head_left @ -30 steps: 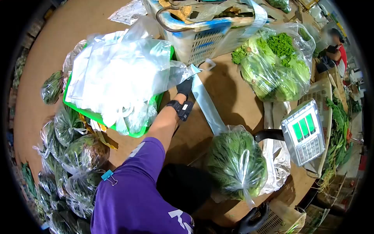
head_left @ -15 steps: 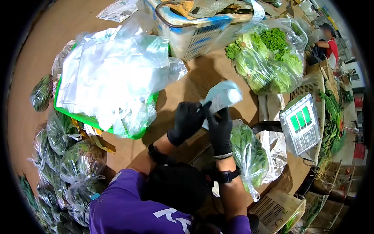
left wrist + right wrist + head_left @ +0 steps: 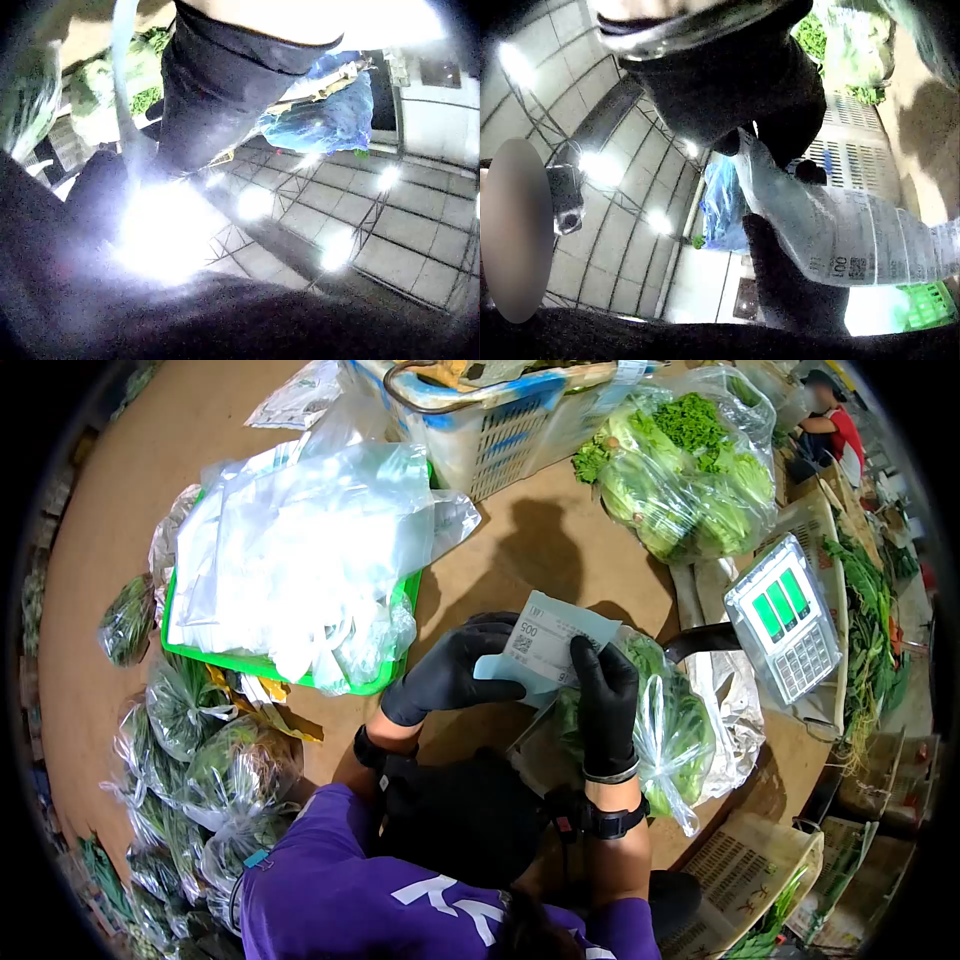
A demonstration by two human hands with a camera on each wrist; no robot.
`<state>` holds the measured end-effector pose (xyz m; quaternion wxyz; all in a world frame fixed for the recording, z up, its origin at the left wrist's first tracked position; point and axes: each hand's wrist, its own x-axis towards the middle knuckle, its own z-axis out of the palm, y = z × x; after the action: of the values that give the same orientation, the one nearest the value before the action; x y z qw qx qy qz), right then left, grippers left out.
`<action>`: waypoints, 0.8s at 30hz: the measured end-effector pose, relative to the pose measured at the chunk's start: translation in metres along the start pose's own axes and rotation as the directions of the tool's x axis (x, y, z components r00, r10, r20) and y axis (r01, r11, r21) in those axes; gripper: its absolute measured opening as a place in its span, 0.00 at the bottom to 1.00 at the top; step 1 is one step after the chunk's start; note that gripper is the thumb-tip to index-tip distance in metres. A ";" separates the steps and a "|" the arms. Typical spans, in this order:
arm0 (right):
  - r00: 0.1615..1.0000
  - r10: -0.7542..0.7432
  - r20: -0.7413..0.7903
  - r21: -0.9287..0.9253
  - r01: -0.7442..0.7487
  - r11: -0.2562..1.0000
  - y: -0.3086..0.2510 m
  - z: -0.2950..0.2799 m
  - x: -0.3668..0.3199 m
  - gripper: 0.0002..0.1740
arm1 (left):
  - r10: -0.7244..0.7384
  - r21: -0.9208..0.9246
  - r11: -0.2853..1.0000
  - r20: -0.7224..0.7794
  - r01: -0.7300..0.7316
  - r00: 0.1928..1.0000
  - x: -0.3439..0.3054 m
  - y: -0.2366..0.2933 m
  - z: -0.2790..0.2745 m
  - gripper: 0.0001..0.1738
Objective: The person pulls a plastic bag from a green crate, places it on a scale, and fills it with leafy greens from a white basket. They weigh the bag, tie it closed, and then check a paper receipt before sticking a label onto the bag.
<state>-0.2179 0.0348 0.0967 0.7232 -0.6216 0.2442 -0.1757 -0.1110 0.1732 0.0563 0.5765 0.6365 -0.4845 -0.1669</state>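
Both hands wear black gloves and hold a pale blue strip of printed labels (image 3: 545, 645) between them, in front of the body. My left hand (image 3: 455, 672) grips the folded left end, thumb across its lower edge. On the right side, my right hand (image 3: 608, 705) pinches the strip with its thumb over the print. A QR code and several printed rows show on the label strip (image 3: 855, 244) in the right wrist view, where it curves away from the fingers. Just beyond the right hand sits a knotted clear bag of leafy greens (image 3: 680, 730), partly hidden by that hand.
A green tray (image 3: 385, 678) piled with clear plastic bags (image 3: 300, 550) stands left. Bagged greens (image 3: 235, 770) crowd the lower left. Behind are a crate (image 3: 500, 445) and bagged lettuce (image 3: 690, 480). A scale display (image 3: 785, 620) stands right; a person (image 3: 835, 430) is farther off.
My left hand has come back from beside the tray, and my right hand has risen from the lower right to meet it. The long stretched strip is now folded between both hands, print showing.
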 end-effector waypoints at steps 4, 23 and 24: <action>0.999 -0.030 0.025 -0.055 0.031 0.998 0.001 -0.004 -0.007 0.11 | -0.047 -0.134 0.990 -0.005 0.046 0.999 -0.007 0.010 0.007 0.19; 0.939 0.205 0.275 0.317 -0.290 0.903 -0.006 -0.025 -0.013 0.13 | 0.006 0.105 0.993 0.380 -0.050 0.925 0.120 0.007 -0.038 0.18; 0.964 0.157 0.215 0.509 -0.247 0.824 -0.009 -0.020 -0.013 0.12 | 0.178 0.236 0.954 0.055 -0.186 0.982 0.122 0.000 -0.045 0.16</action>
<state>-0.2394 0.0241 0.1049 0.8988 -0.3799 0.1905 -0.1071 -0.0184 0.0996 0.1110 0.4999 0.6514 -0.5672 -0.0636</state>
